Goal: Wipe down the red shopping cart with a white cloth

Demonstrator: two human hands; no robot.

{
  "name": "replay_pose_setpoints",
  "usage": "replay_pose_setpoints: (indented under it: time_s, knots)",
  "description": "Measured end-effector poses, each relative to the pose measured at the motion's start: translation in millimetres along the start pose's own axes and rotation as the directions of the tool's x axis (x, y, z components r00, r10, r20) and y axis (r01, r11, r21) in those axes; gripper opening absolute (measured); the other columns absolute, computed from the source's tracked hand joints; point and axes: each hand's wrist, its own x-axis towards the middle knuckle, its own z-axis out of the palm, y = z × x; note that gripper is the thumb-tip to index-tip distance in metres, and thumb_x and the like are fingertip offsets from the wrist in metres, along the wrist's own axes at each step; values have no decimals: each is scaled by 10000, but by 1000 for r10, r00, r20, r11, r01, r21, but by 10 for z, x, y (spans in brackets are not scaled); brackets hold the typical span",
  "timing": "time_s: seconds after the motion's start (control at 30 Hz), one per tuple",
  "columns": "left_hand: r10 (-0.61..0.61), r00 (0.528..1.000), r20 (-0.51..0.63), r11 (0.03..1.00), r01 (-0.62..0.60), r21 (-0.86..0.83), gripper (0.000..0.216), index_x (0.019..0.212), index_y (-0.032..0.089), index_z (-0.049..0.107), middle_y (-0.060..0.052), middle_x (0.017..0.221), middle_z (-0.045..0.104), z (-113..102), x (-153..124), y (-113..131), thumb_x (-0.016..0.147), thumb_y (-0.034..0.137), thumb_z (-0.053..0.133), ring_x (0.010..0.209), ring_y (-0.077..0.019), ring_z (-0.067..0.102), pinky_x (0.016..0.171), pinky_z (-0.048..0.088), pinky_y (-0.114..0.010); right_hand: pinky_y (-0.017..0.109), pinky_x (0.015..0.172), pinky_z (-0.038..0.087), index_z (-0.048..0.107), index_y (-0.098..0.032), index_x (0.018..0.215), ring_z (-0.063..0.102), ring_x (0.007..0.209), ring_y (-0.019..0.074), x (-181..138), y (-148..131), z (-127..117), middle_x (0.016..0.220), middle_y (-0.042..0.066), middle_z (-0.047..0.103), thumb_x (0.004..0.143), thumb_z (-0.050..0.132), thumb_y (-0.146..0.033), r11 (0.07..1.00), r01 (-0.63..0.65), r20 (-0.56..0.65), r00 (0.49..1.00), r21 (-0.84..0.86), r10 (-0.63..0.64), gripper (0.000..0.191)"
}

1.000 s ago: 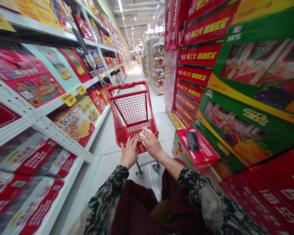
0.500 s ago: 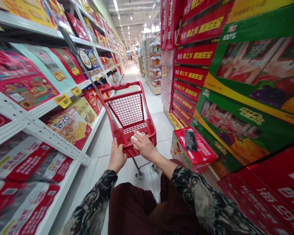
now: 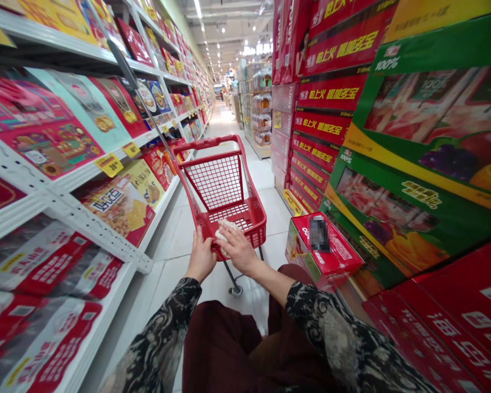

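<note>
White metal shelving (image 3: pixel 61 201) fills the left of the frame, stocked with packaged goods, while green cartons (image 3: pixel 427 188) and red cartons (image 3: pixel 329 94) rise along the right. Between them, at the middle of the frame, stands a red plastic shopping cart (image 3: pixel 258 231) on the pale floor. Below it, the left hand (image 3: pixel 202 257) rests at the near left corner of the basket, fingers extended and thumb by the rim; how firmly it grips, I cannot tell. The right hand (image 3: pixel 238 248) curls over a bunched white cloth (image 3: pixel 226 224) at the near rim, just beside the left thumb.

To work the cloth well here, I would brace the corner with the left hand so the wheels do not roll, spread the cloth under the fingers, press evenly, and follow the bars lengthwise, with the left thumb clear of the stroke.

The cart's long axis runs from its handle (image 3: pixel 207 143), above the frame's centre, down toward the hands, slanting slightly right; its low end points at the person. The cloth is too crumpled to show a clear axis.
</note>
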Motion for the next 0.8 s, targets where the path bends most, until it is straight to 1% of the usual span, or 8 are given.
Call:
replay_pose_setpoints:
  time_s: [0.13, 0.27, 0.33, 0.43, 0.57, 0.63, 0.73, 0.8]
  knots:
    - [1, 1000, 10, 1000, -1, -5, 265, 867, 112, 606, -175, 1505, 164, -14, -9, -64, 636, 36, 502, 1373, -343, 154, 1106, 279, -465, 410, 1061, 330, 597, -177, 1143, 286, 1347, 194, 19, 141, -132, 1325, 110, 504, 899, 460, -175, 999, 36, 5, 999, 13, -36, 279]
    - [-14, 1000, 16, 999, 15, -35, 269, 871, 118, 610, -170, 1508, 158, -4, -22, -77, 637, 35, 505, 1375, -344, 139, 1094, 300, -478, 431, 1051, 339, 586, -172, 1167, 312, 1333, 195, -201, 515, -433, 1308, 133, 516, 891, 456, -147, 992, -123, -62, 991, -40, 120, 305]
    - [-18, 1000, 17, 999, 19, -46, 262, 859, 123, 612, -161, 1510, 154, -1, -26, -57, 636, 36, 506, 1376, -345, 132, 1092, 301, -489, 450, 1055, 327, 568, -175, 1194, 296, 1341, 198, -306, 597, -503, 1341, 137, 482, 884, 437, -113, 980, -190, -84, 979, -63, 185, 341]
    - [-11, 1000, 20, 999, 12, -46, 258, 854, 123, 614, -157, 1513, 146, -8, -28, -14, 635, 37, 509, 1377, -342, 128, 1100, 287, -485, 475, 1068, 301, 551, -174, 1216, 281, 1347, 207, -338, 471, -393, 1367, 134, 453, 880, 421, -97, 980, -186, -97, 979, -73, 179, 368]
    - [6, 1000, 22, 1000, -6, -24, 263, 858, 130, 621, -141, 1516, 147, -39, -21, -1, 637, 39, 511, 1376, -336, 156, 1100, 281, -496, 484, 1067, 301, 587, -202, 1168, 333, 1320, 228, -168, 63, -77, 1326, 100, 507, 886, 451, -145, 997, -37, -54, 998, -63, 34, 318]
    - [5, 999, 35, 1000, -4, -7, 262, 863, 133, 627, -141, 1512, 164, -71, -14, -21, 646, 46, 508, 1374, -331, 177, 1095, 286, -499, 469, 1060, 318, 595, -213, 1155, 351, 1311, 223, -88, -36, -11, 1315, 86, 520, 894, 448, -163, 999, 24, -32, 999, -43, -25, 304]
    - [-13, 994, 108, 1000, 12, 13, 306, 918, 130, 634, -170, 1482, 246, -135, -12, -38, 648, 52, 512, 1368, -342, 195, 1085, 279, -525, 450, 1043, 348, 588, -195, 1166, 348, 1315, 209, -92, 76, -94, 1296, 105, 534, 899, 428, -155, 999, 38, -53, 998, -20, -39, 314]
    - [-55, 993, 105, 998, 53, 20, 412, 1037, 135, 611, -180, 1467, 278, -165, -25, 9, 650, 47, 504, 1370, -362, 174, 1068, 247, -592, 452, 1039, 351, 584, -175, 1173, 353, 1312, 205, -175, 246, -216, 1280, 129, 542, 895, 418, -134, 1000, -13, -97, 995, -11, 12, 326]
